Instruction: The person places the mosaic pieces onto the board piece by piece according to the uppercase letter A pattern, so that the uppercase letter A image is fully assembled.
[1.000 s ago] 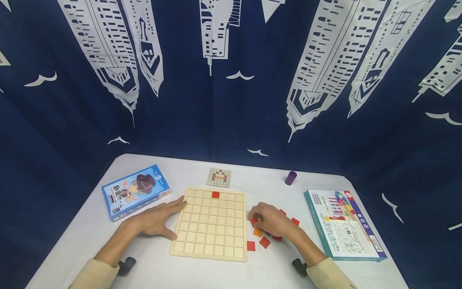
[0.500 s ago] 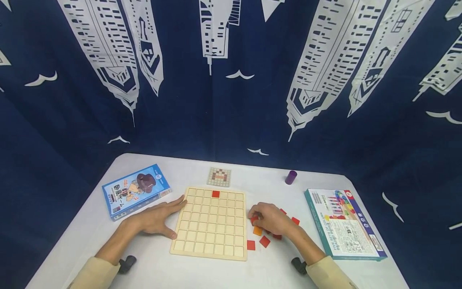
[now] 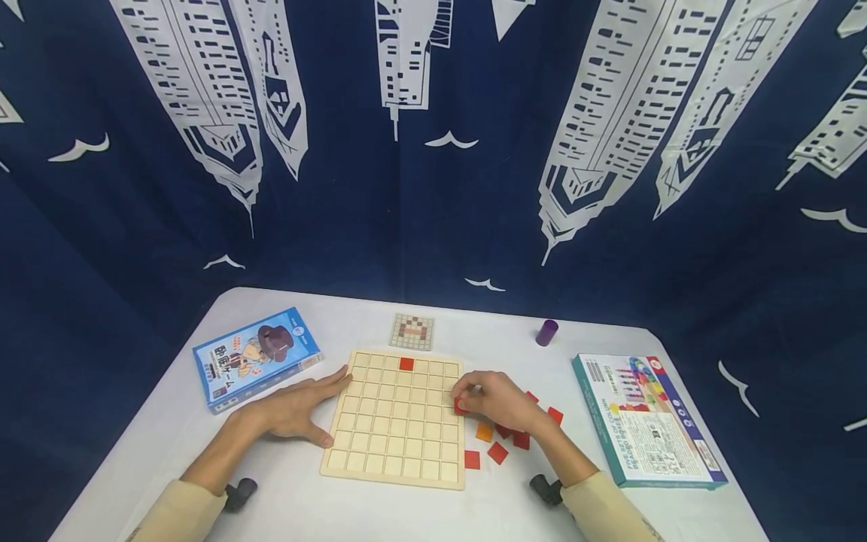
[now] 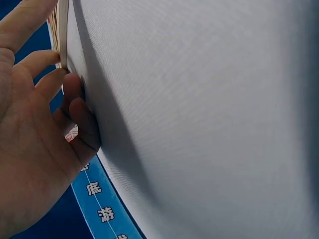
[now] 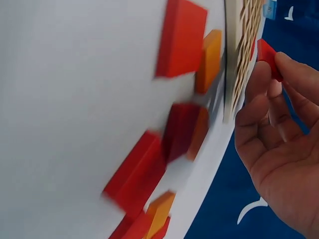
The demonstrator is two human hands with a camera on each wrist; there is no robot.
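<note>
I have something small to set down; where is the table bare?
On the table: the near strip in front of the grid board, between the sleeves; and the back stretch between the pattern card and the purple cylinder. Crowded: right of the board, red and orange tiles lie by the right hand.

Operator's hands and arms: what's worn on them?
Left hand and right hand are bare; no gloves or rings show. Left sleeve and right sleeve are plain beige, ending on the forearms. A small black device shows beside each sleeve's end; no cables visible.
</note>
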